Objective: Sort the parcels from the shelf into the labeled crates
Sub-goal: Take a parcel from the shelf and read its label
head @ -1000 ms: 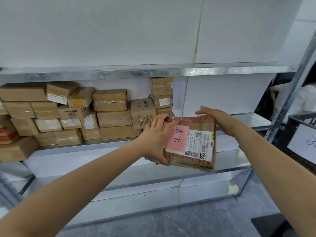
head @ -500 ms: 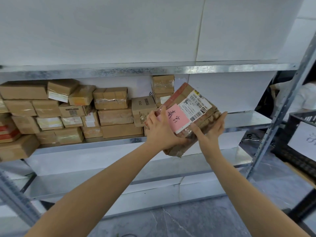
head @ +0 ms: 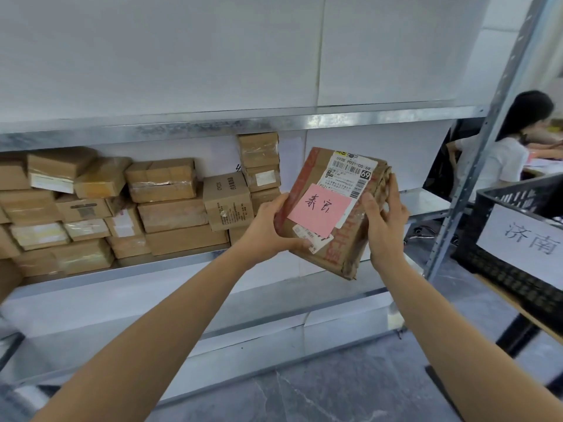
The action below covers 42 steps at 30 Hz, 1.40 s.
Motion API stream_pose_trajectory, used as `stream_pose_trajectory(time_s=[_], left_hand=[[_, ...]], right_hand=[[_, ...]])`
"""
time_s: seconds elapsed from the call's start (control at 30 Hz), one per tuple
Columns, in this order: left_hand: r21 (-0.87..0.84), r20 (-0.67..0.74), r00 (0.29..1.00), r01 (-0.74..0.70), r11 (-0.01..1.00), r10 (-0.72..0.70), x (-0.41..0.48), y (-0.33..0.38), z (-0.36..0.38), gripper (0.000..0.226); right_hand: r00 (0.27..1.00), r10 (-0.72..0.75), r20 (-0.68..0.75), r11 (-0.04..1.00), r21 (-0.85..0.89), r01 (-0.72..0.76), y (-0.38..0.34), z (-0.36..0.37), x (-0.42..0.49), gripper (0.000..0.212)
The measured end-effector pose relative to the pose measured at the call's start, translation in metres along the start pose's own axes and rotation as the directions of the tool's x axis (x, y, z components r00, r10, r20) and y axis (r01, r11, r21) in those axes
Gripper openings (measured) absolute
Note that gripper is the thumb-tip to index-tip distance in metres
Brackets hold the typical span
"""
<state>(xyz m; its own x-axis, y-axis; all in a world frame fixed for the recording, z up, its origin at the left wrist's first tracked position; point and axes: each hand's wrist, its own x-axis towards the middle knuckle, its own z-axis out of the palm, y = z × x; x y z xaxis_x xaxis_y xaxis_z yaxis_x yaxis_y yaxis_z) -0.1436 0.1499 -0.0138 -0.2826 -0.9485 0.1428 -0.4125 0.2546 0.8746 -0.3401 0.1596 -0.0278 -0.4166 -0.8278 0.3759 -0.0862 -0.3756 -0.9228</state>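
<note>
I hold a brown cardboard parcel (head: pixel 327 178) in front of the shelf, its face turned toward me. It carries a white shipping label and a pink note with handwritten characters. My left hand (head: pixel 268 226) grips its lower left edge, thumb on the front. My right hand (head: pixel 385 220) grips its right edge, fingers curled round the side. Many more brown parcels (head: pixel 170 205) are stacked on the metal shelf (head: pixel 170 263) to the left. A black crate (head: pixel 518 239) with a white paper label stands at the right.
A slanted metal upright (head: pixel 475 166) of the shelf rack stands between the parcel and the crate. Behind it a person in white (head: pixel 502 153) sits at a desk. The lower shelf boards and the grey floor (head: pixel 335 391) lie below my arms.
The parcel has been lifted off the shelf and turned upright, label facing me. It and both hands have shifted right, and the view has swung right, bringing the crate closer.
</note>
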Motion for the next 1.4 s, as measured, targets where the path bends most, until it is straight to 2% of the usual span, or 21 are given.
stream_pose_trajectory(time_s=[0.07, 0.1, 0.23, 0.33, 0.43, 0.5, 0.57, 0.67, 0.8, 0.93, 1.03, 1.23, 1.3, 1.4], left_hand=[[-0.094, 0.029, 0.999, -0.031, 0.995, 0.034, 0.007, 0.002, 0.013, 0.072], [-0.119, 0.04, 0.998, -0.035, 0.992, 0.04, 0.011, 0.004, 0.02, 0.069], [-0.203, 0.034, 0.997, -0.059, 0.977, 0.067, 0.035, 0.014, 0.057, 0.076], [-0.227, 0.026, 0.996, -0.073, 0.971, 0.08, 0.054, 0.023, 0.091, 0.078], [-0.258, 0.044, 0.994, -0.09, 0.962, 0.105, 0.074, 0.036, 0.131, 0.079], [-0.274, 0.046, 0.989, -0.124, 0.954, 0.142, 0.088, 0.049, 0.16, 0.078], [-0.286, 0.055, 0.982, -0.157, 0.945, 0.18, 0.098, 0.063, 0.191, 0.075], [-0.329, 0.069, 0.974, -0.184, 0.926, 0.218, 0.107, 0.078, 0.236, 0.068], [-0.367, 0.109, 0.96, -0.2, 0.908, 0.256, 0.121, 0.092, 0.289, 0.071], [-0.375, 0.198, 0.93, -0.22, 0.901, 0.31, 0.138, 0.115, 0.337, 0.082], [-0.384, 0.284, 0.895, -0.223, 0.896, 0.345, 0.158, 0.132, 0.375, 0.087], [-0.398, 0.436, 0.783, -0.273, 0.876, 0.443, 0.202, 0.171, 0.455, 0.088], [-0.422, 0.48, 0.729, -0.295, 0.857, 0.488, 0.222, 0.186, 0.48, 0.088], [-0.433, 0.541, 0.645, -0.337, 0.836, 0.54, 0.25, 0.21, 0.513, 0.089]], right_hand=[[1.0, -0.001, 0.02, 1.0, -0.018, 0.002, 0.002, -0.015, 0.009, 0.071], [0.999, -0.013, 0.049, 0.999, -0.036, 0.015, 0.003, -0.023, 0.013, 0.072], [0.978, -0.054, 0.202, 0.996, -0.054, 0.066, 0.003, -0.068, 0.022, 0.064], [0.934, 0.021, 0.358, 0.985, -0.165, 0.041, -0.002, -0.112, 0.035, 0.074], [0.923, 0.032, 0.383, 0.975, -0.215, 0.055, -0.003, -0.157, 0.05, 0.091], [0.944, -0.006, 0.331, 0.983, -0.173, 0.067, -0.002, -0.182, 0.057, 0.087], [0.971, -0.056, 0.234, 0.986, -0.138, 0.091, 0.003, -0.205, 0.064, 0.075], [0.992, -0.086, 0.093, 0.978, -0.183, 0.102, 0.01, -0.237, 0.074, 0.059], [0.995, -0.094, -0.013, 0.95, -0.299, 0.086, 0.021, -0.288, 0.082, 0.071], [0.999, -0.028, 0.042, 0.946, -0.32, 0.04, 0.017, -0.343, 0.083, 0.085], [1.0, 0.0, 0.001, 0.942, -0.336, 0.001, 0.017, -0.385, 0.088, 0.094], [0.968, -0.07, -0.241, 0.961, -0.275, 0.001, 0.019, -0.451, 0.11, 0.058], [0.945, -0.062, -0.322, 0.969, -0.246, -0.02, 0.019, -0.473, 0.12, 0.059], [0.904, -0.045, -0.426, 0.979, -0.199, -0.045, 0.016, -0.503, 0.136, 0.076]])
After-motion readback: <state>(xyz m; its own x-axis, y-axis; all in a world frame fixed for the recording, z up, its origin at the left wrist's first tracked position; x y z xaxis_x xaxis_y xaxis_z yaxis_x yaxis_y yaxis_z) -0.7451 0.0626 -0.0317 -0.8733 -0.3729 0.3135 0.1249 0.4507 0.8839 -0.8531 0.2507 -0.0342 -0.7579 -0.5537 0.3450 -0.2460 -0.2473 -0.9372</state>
